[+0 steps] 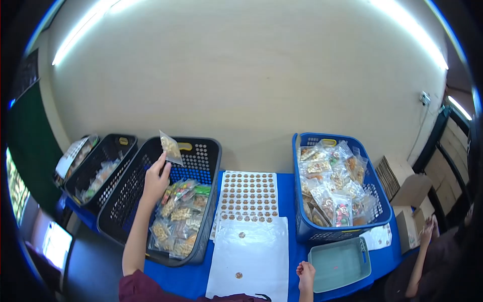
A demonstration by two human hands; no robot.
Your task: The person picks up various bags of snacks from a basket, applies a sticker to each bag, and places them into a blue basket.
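My left hand [157, 177] is raised over the black basket [217, 173] and pinches a small clear packet [171, 149] of pale snack pieces by its lower edge. Several filled packets [180, 216] lie in the right half of that basket. My right hand [305, 273] is low, between a white plastic sheet [261, 256] and a green tray [342, 287]. Its fingers are curled closed; anything inside them is too small or hidden to make out. Two round stickers [239, 275] sit on the white sheet, and a sticker sheet [250, 194] with rows of round labels lies behind it.
A blue basket [302, 221] heaped with packets stands on the right of the blue tablecloth [287, 191]. Further dark baskets [108, 146] are at the far left. Cardboard boxes [402, 183] stand at the right, where another person's hands [427, 230] show. A wall rises behind.
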